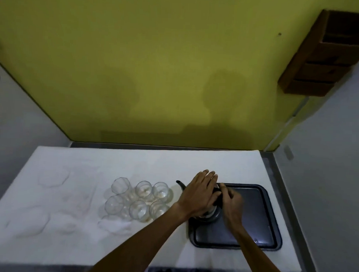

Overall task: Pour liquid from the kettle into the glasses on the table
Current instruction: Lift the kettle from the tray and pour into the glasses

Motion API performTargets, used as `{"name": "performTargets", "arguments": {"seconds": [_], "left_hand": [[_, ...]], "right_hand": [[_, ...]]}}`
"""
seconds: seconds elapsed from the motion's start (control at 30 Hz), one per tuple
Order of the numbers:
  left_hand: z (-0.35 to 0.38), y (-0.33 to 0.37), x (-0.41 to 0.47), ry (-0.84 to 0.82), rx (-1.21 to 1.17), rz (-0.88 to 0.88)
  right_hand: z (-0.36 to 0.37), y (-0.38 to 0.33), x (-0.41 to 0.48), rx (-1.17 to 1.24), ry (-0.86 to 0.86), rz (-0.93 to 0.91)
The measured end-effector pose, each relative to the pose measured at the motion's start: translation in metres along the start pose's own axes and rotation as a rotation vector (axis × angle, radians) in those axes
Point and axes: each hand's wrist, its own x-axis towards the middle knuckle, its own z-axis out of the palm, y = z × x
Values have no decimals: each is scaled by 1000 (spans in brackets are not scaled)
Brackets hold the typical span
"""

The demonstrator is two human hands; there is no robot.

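A kettle (pixel 212 213) with a dark spout pointing left stands on the left end of a dark tray (pixel 259 220), mostly hidden under my hands. My left hand (pixel 199 192) lies flat over the kettle's top, fingers spread forward. My right hand (pixel 232 202) is closed around the kettle's black handle at its right side. Several clear empty glasses (pixel 141 197) stand in two rows on the white table, just left of the kettle's spout (pixel 180 183).
The white cloth-covered table (pixel 70 193) runs to a yellow-green wall at the back. A grey ledge borders the table's right side. A brown wooden shelf (pixel 323 57) hangs on the wall at the upper right.
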Motion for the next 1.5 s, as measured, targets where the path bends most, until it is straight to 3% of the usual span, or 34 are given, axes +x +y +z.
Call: {"name": "performTargets", "arguments": {"seconds": [0.53, 1.5], "left_hand": [[-14, -19, -30, 109, -204, -239], [-26, -12, -17, 172, -329, -228]], "right_hand": [[23, -53, 0, -297, -82, -139], [15, -65, -1, -343, 13, -154]]}}
